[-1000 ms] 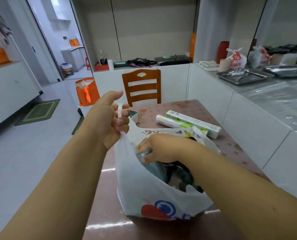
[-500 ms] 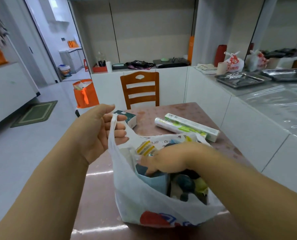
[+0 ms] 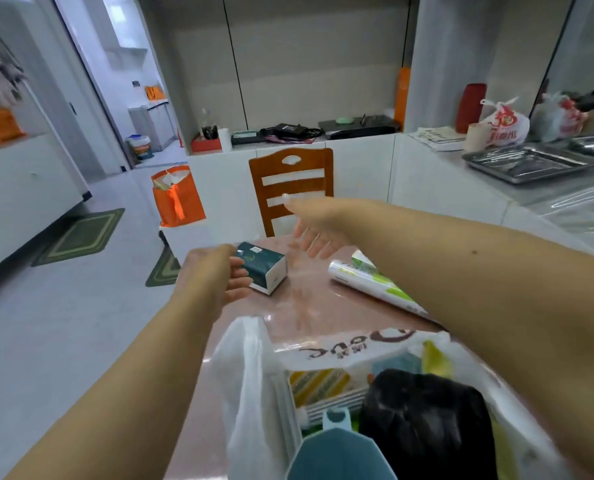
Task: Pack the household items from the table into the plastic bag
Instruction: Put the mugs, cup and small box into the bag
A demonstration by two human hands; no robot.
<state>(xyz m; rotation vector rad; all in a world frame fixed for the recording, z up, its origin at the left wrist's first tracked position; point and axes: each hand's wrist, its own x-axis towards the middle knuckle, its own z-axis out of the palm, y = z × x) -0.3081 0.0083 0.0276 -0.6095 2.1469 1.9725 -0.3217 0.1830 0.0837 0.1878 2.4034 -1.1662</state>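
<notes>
Both hands out of the plastic bag [image 3: 254, 386], reaching for the tissue pack [image 3: 262, 266] on the counter [image 3: 302, 306]. Left hand [image 3: 216, 275] is at the pack's left end, fingers curled against it; contact yes, firm grip unclear. Right hand [image 3: 314, 230] hovers just beyond the pack on its right, fingers spread, holding nothing. The film roll [image 3: 368, 282] and its box [image 3: 361, 259] lie to the right of the pack, still unpacked. The bag sits nearer than the pack, mouth open, already crowded. Suggest squeezing the pack by both short ends since it's soft, lifting it clear, then dropping it flat in the left gap of the bag beside the black item [image 3: 423, 420].
</notes>
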